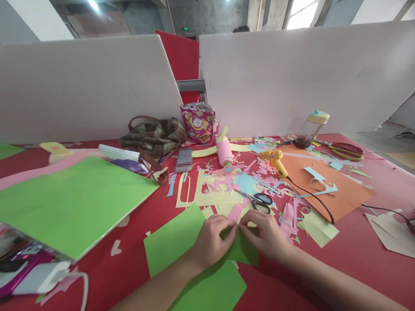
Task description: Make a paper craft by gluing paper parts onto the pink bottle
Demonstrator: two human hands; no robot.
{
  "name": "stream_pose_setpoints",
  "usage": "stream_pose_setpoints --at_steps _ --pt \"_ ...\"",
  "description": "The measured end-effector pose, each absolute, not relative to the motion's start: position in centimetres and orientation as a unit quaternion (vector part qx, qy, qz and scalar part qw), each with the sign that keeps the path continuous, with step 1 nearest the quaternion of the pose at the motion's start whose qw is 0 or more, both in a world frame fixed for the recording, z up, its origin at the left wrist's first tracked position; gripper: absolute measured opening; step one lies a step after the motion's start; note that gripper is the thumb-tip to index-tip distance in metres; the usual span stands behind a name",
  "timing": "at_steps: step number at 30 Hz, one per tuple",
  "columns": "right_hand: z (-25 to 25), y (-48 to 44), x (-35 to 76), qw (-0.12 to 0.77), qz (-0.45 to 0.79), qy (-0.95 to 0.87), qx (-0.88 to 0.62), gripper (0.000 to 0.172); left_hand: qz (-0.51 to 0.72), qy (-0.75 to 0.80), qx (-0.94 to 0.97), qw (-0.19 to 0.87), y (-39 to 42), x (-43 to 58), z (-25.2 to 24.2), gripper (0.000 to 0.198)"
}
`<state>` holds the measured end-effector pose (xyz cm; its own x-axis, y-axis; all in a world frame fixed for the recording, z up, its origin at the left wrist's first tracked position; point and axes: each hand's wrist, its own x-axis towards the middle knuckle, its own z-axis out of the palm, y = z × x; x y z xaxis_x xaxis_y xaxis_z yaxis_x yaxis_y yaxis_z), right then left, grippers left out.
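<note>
My left hand [214, 237] and my right hand [264, 229] meet over green paper [171, 242] near the table's front. Thumb and forefinger of each hand are pinched together, the fingertips almost touching. What lies between them is too small to make out. Part of the green paper shows just below the fingers, and another part reaches under my left forearm. Scissors with black handles [259, 200] lie right behind my hands, blades toward the left. A pink paper piece [235, 212] is close to my fingertips.
Paper scraps cover the red table [123, 268]. A yellow glue gun [274, 162] with a black cord lies on the right, by orange paper [345, 190]. Behind are a pink bottle [224, 152], a snack bag [199, 123] and a jar [311, 128]. Large green sheets [78, 198] lie left.
</note>
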<state>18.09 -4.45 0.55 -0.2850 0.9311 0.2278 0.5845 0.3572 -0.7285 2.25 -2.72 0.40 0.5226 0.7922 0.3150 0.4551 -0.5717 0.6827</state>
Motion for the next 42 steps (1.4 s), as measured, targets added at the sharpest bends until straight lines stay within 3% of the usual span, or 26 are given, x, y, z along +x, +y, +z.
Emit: stream_pose_setpoints --at_steps 18,24,30,42 --pt "0.9 -3.4 19.8 0.324 0.185 -0.776 -0.508 0.012 0.353 0.440 0.789 0.243 -1.4 1.0 1.0 0.017" --pt "1.0 -3.3 20.2 0.325 0.188 -0.756 -0.536 0.012 0.369 0.498 0.736 0.273 -1.0 0.6 1.5 0.017" --pt "0.4 -3.6 19.5 0.328 0.202 -0.785 -0.485 0.011 0.298 0.424 0.785 0.339 -1.9 1.6 1.4 0.019" --pt "-0.1 -4.2 18.1 0.301 0.160 -0.815 -0.469 0.011 0.256 0.338 0.892 0.159 -2.9 2.2 -0.5 0.021"
